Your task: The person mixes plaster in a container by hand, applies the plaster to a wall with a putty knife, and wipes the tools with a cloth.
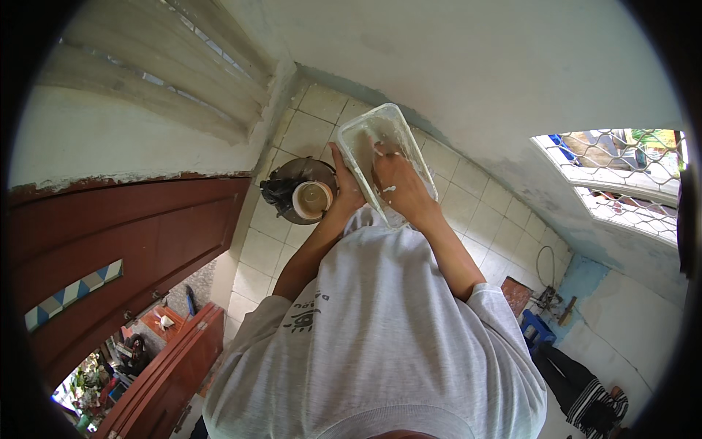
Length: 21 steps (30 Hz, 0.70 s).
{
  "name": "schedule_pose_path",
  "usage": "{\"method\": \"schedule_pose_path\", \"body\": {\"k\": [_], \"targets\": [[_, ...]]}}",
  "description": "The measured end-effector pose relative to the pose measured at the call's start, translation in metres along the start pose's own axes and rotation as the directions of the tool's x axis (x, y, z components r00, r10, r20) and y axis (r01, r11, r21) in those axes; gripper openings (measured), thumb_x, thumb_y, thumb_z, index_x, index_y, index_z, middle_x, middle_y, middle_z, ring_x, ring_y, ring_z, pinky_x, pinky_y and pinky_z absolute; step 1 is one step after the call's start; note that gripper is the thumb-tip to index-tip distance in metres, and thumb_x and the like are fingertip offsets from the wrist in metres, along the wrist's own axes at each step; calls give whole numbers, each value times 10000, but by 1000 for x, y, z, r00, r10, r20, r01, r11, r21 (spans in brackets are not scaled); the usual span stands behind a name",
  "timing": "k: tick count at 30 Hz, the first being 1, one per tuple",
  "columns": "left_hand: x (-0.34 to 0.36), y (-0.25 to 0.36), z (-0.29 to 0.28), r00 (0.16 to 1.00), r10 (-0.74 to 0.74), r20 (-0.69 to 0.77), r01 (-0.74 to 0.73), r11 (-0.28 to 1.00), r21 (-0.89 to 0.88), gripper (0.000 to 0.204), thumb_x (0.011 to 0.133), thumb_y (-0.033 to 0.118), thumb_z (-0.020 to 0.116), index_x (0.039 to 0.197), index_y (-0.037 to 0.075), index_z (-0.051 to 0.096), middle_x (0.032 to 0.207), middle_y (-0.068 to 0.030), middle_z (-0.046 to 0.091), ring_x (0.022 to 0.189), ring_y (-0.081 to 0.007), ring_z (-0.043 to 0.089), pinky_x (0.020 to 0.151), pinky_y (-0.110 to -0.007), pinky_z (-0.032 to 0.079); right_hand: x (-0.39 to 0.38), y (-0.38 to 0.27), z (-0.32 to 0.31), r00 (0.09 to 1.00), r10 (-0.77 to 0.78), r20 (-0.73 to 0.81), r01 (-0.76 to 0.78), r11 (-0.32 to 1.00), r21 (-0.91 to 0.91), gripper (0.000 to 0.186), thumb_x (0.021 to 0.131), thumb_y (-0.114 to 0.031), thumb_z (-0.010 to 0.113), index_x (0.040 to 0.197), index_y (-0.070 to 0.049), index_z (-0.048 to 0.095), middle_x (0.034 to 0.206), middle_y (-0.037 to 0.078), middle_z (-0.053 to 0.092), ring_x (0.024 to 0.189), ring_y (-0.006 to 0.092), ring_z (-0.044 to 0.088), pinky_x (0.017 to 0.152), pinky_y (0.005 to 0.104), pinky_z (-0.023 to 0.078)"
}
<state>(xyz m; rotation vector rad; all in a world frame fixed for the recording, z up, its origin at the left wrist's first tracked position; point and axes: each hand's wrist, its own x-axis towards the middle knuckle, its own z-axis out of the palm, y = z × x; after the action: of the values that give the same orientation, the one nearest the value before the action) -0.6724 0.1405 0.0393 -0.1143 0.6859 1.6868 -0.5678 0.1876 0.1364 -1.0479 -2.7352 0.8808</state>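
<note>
A translucent white rectangular plastic tub (pixel 351 146), smeared with whitish material, is held tilted in front of my body. My left hand (pixel 347 183) grips its left side, thumb up along the rim. My right hand (pixel 397 179) reaches inside it, fingers curled downward with white smears on them; what they hold, if anything, is hidden. Just left of my left hand, on the tiled floor, a small round container (pixel 313 201) with pale murky contents sits in a larger dark round bucket (pixel 292 216) with black plastic at its side.
A tiled floor (pixel 479 194) runs along the walls. A red door (pixel 131 227) is at the left, a grilled window (pixel 614 157) at the right. A blue plastic crate (pixel 539 327) and striped and dark clothing (pixel 585 395) lie at the lower right.
</note>
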Motion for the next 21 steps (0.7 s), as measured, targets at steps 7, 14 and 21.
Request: {"method": "schedule_pose_path", "body": {"k": [7,14,21], "targets": [[16,-12,-30,999,-38,34,38,999,3,834,905,825,323,1240,108,586,1112,-70,641,1021,-223,620,908,-369,515,-6,14,-5,990,-70,126,77,996,-54,351,781,31,618,1102,151,543,809,313,656,821,433,691,737,461,571],[6,-12,-9,985,-160,-64,160,987,-11,777,896,821,372,1141,126,623,1062,-64,648,995,-223,624,897,-370,520,2,4,-10,995,-84,52,79,993,83,295,835,6,594,1101,124,542,802,321,647,805,445,682,723,481,566],[25,-29,-67,983,-169,69,177,975,-133,702,903,809,381,1014,162,628,970,-50,640,953,-222,619,894,-381,522,-13,-6,-13,997,-41,62,37,997,64,349,829,-20,589,1138,130,531,785,324,635,770,471,657,706,516,532]]}}
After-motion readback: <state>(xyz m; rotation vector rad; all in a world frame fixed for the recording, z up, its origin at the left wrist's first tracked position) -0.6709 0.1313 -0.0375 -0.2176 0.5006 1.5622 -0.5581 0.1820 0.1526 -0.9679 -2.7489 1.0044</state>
